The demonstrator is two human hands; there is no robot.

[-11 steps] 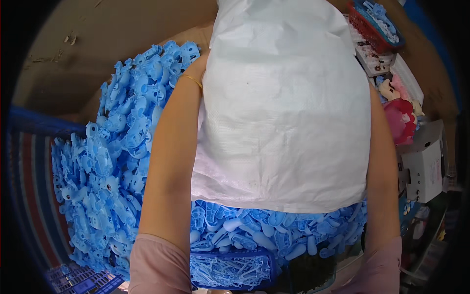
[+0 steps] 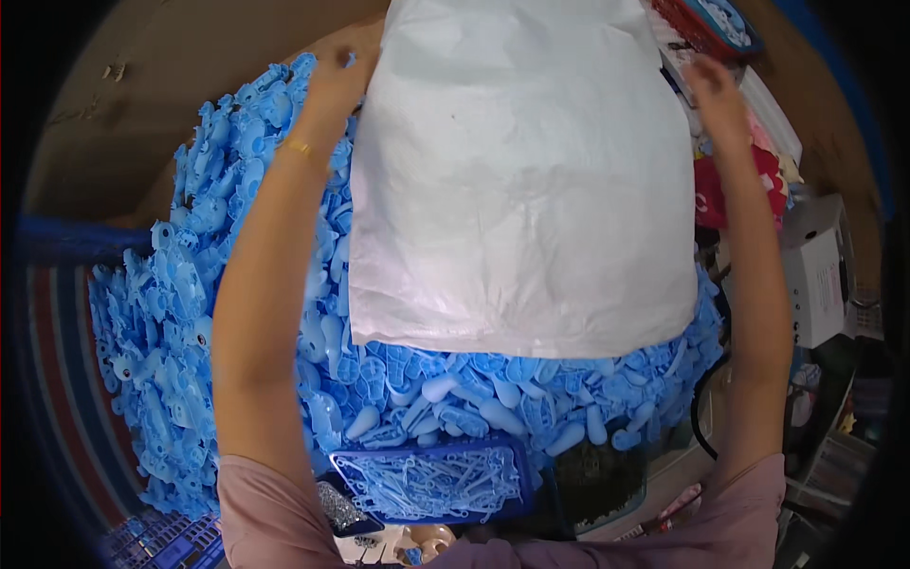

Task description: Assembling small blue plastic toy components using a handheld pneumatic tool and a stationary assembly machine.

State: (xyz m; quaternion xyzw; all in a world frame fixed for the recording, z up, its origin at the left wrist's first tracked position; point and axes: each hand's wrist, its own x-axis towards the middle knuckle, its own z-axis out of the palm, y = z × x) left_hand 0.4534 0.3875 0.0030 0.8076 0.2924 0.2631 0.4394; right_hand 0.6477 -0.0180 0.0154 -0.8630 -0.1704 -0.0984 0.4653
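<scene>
A large white woven sack point(image 2: 531, 190) lies over a heap of light blue moulded plastic parts point(image 2: 474, 403). Beside its far left edge is my left hand point(image 2: 334, 83), fingers slightly apart with a bit of blue showing between them; I make out nothing held. On the other side, my right hand point(image 2: 718, 100) hovers off the sack's far right edge, fingers loosely spread and nothing in them. Larger blue shell pieces point(image 2: 213, 213) are piled along the left, next to my left forearm.
In front sits a dark blue basket point(image 2: 519, 474) of thin blue pieces, beside a dark-filled clear bin point(image 2: 597, 484). To the right are a white box point(image 2: 815, 270), a red item point(image 2: 768, 180) and a red basket point(image 2: 687, 28). A brown cardboard wall point(image 2: 190, 57) rises behind.
Both hands have come out from behind the sack's sides and spread outward. The sack now lies farther away, showing more of the blue parts and the basket in front.
</scene>
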